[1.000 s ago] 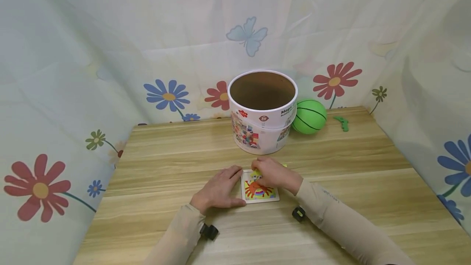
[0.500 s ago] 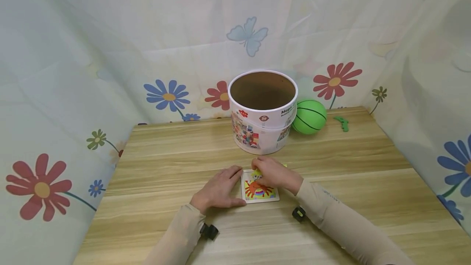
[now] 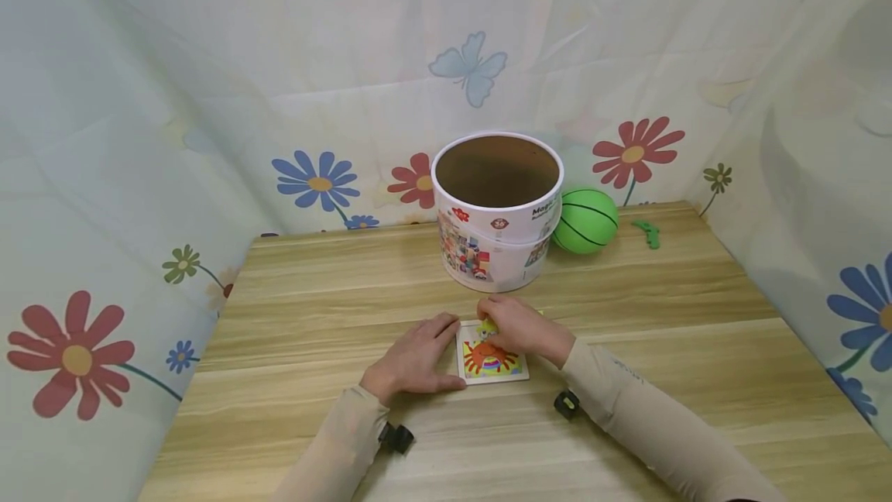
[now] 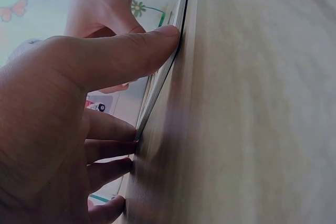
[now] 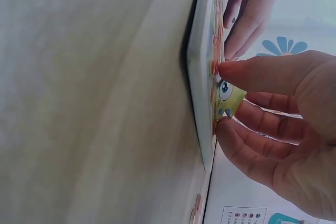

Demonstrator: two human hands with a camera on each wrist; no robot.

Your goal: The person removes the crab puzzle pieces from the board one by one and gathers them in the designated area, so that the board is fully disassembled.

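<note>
- Cardboard puzzle board [image 3: 492,361], thin and flat on wooden table [image 3: 627,347], near front edge; likely light, stiff, prone to sliding.
- Left hand [image 3: 414,359] flat against board's left edge, fingers straight, bracing.
- Right hand [image 3: 517,328] pinching small yellow puzzle piece [image 5: 229,98] at board's far side; best gripped by its edges.
- Beyond: open round tub [image 3: 498,208], green ball [image 3: 586,221].

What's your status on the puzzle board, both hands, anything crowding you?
Left hand braces the puzzle board at its left edge, fingers straight. Right hand pinches a yellow puzzle piece against the board. Round tub stands behind, well apart.
</note>
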